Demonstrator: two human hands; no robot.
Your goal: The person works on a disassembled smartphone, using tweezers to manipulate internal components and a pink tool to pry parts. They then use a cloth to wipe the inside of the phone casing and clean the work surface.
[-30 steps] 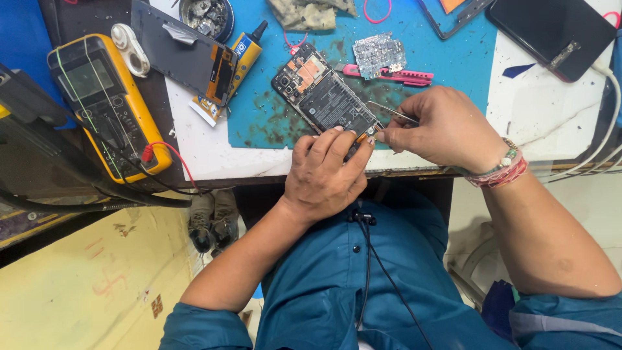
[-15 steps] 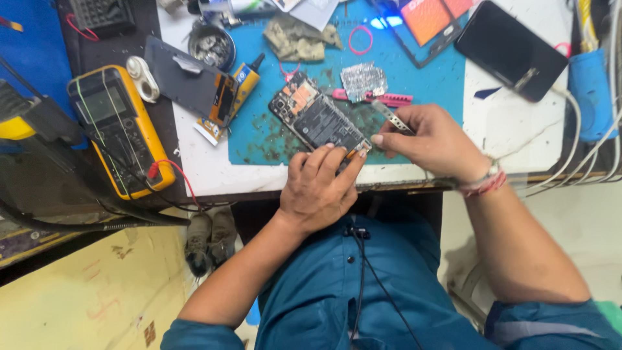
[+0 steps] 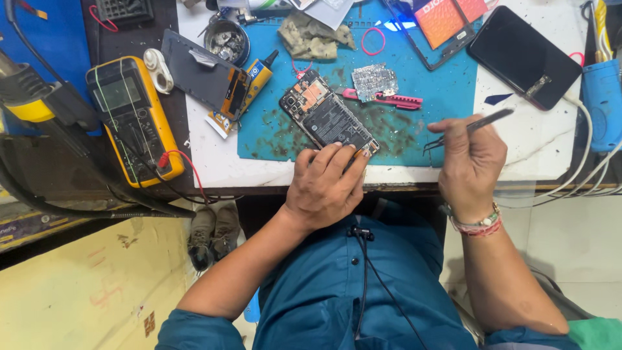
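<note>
An opened phone (image 3: 327,115) with its circuit board and black battery exposed lies tilted on the blue work mat (image 3: 414,133). My left hand (image 3: 326,183) rests at the mat's near edge, fingertips pressing the phone's lower end. My right hand (image 3: 471,159) is off to the right of the phone, above the mat's right edge, pinching metal tweezers (image 3: 468,127) whose tips point left. A metal shield plate (image 3: 374,81) and a pink tool (image 3: 387,99) lie just beyond the phone.
A yellow multimeter (image 3: 133,118) with a red lead sits at the left. A black phone (image 3: 523,57) with a cable lies at the back right, by a blue tool (image 3: 601,92). A dish of small parts (image 3: 223,40), a rag (image 3: 311,37) and a screen frame (image 3: 434,29) line the back.
My right hand has pulled away from the phone's lower end and moved right with the tweezers. My left hand has stayed on the phone.
</note>
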